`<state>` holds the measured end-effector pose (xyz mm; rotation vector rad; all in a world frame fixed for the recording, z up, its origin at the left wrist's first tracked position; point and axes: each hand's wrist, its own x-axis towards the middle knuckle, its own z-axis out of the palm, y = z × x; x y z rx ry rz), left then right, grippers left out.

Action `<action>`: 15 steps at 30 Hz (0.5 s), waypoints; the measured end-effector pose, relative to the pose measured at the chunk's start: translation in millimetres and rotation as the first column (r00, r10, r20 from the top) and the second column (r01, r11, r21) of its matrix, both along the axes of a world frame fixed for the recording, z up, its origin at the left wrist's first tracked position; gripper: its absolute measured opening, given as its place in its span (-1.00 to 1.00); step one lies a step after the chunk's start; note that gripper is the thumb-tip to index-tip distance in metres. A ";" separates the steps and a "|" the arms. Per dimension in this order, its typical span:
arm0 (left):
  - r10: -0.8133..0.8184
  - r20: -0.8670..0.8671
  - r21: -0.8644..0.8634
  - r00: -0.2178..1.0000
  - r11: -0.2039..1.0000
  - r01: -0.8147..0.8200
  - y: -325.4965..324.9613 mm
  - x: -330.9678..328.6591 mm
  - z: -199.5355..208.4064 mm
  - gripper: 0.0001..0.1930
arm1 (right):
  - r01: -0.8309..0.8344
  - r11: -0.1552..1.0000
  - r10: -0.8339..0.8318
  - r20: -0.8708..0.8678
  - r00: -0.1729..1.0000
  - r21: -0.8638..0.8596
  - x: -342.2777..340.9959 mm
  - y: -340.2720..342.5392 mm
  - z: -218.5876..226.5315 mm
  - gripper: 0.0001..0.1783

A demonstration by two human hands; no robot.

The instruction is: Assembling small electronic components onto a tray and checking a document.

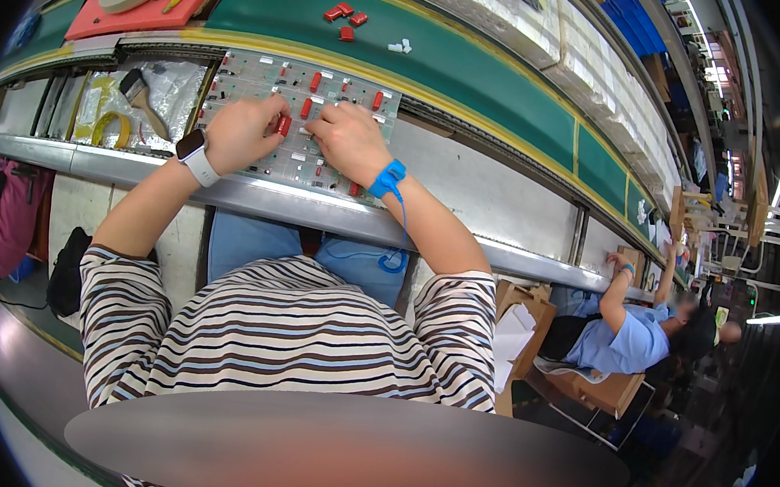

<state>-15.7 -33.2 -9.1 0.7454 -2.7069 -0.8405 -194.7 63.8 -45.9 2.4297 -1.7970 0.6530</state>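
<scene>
the left hand seems to pinch a red component over the circuit board; whether the right hand, fingers bent nearby, holds something, i cannot tell. probably the step is placing this component; next calls for careful aligning.

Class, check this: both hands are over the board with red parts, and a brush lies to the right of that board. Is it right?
Not quite: the brush lies to the left of the board, as the head view shows. The left hand and right hand are over that board with red parts.
</scene>
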 end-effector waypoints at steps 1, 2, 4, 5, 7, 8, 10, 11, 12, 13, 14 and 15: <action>-0.002 0.024 -0.007 1.000 1.000 0.002 0.7 -1.1 -0.8 -0.71 | 0.004 1.000 -0.004 0.001 1.000 0.000 0.0 -0.1 0.0 -0.89; -0.006 0.025 -0.007 1.000 1.000 0.006 2.1 -2.1 -1.4 -0.71 | 0.005 1.000 -0.005 -0.018 1.000 0.003 0.0 -0.2 0.4 -0.90; -0.035 0.029 -0.058 0.999 0.998 0.036 5.1 -3.8 -2.6 -0.73 | 0.010 1.000 -0.009 -0.036 0.999 0.005 1.2 -0.6 1.0 -0.91; -0.037 0.030 -0.059 0.999 0.998 0.039 6.0 -4.9 -4.5 -0.73 | 0.017 1.000 -0.017 -0.039 0.999 -0.009 2.5 -1.1 1.2 -0.94; -0.067 0.023 -0.126 0.997 0.990 0.070 7.6 -7.1 -8.3 -0.75 | 0.027 0.999 -0.028 -0.042 0.999 -0.024 3.9 -1.5 0.3 -0.95; -0.071 0.024 -0.127 0.997 0.989 0.073 8.2 -8.1 -7.5 -0.75 | 0.037 0.999 -0.038 -0.048 0.998 -0.027 4.0 -1.8 -0.5 -0.96; -0.081 0.086 -0.134 0.993 0.987 0.092 9.8 -10.8 -5.0 -0.80 | 0.049 0.998 -0.051 -0.053 0.997 -0.031 3.4 -1.1 -0.3 -0.96; -0.084 0.086 -0.134 0.993 0.986 0.095 10.6 -11.9 -4.7 -0.80 | 0.055 0.998 -0.056 -0.023 0.998 -0.038 3.3 -0.6 1.4 -0.96; -0.071 0.109 -0.124 0.991 0.989 0.085 11.5 -12.8 -4.5 -0.80 | 0.061 0.997 -0.061 0.007 0.998 -0.044 3.2 -0.4 3.1 -0.96; -0.057 0.132 -0.115 0.990 0.991 0.073 12.2 -12.9 -4.0 -0.80 | 0.063 0.997 -0.062 0.009 0.998 -0.045 3.4 -0.7 4.6 -0.96; -0.058 0.134 -0.115 0.989 0.991 0.074 12.2 -12.7 -4.5 -0.80 | 0.054 0.998 -0.053 0.053 0.997 -0.023 3.5 -1.6 5.9 -0.94; -0.064 0.102 -0.130 0.993 0.988 0.077 11.9 -12.2 -5.8 -0.79 | 0.045 0.999 -0.044 0.098 0.994 -0.003 3.8 -2.7 7.5 -0.92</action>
